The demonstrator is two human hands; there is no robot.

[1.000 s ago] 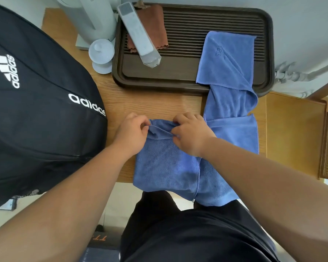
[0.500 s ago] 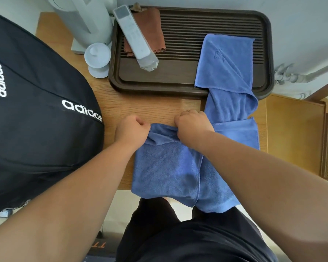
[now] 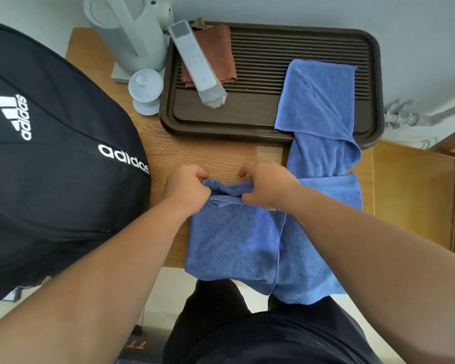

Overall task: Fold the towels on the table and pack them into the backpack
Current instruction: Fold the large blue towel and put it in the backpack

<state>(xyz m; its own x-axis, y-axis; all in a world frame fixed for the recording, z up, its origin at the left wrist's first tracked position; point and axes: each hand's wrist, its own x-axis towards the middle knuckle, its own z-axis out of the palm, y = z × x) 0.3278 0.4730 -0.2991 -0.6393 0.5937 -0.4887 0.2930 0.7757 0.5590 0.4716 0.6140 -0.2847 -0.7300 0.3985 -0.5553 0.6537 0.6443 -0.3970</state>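
A blue towel (image 3: pixel 234 243) lies folded at the table's near edge, its lower part hanging over the edge. My left hand (image 3: pixel 185 189) grips its far left corner and my right hand (image 3: pixel 267 186) grips the same bunched far edge a little to the right. A second blue towel (image 3: pixel 318 111) stretches from the dark tray down to the table on the right, and its near part lies under my right forearm. The black backpack (image 3: pixel 53 164) with white lettering fills the left side, beside my left arm.
A dark slatted tray (image 3: pixel 273 43) sits at the back, holding a brown cloth (image 3: pixel 221 48) and a white remote (image 3: pixel 195 61). A white kettle (image 3: pixel 132 30) and a white lidded cup (image 3: pixel 145 90) stand at back left. The wooden table (image 3: pixel 216 153) shows between tray and hands.
Both hands have kept their grip on the towel's far edge, which is now more bunched between them. The camera view has shifted slightly.
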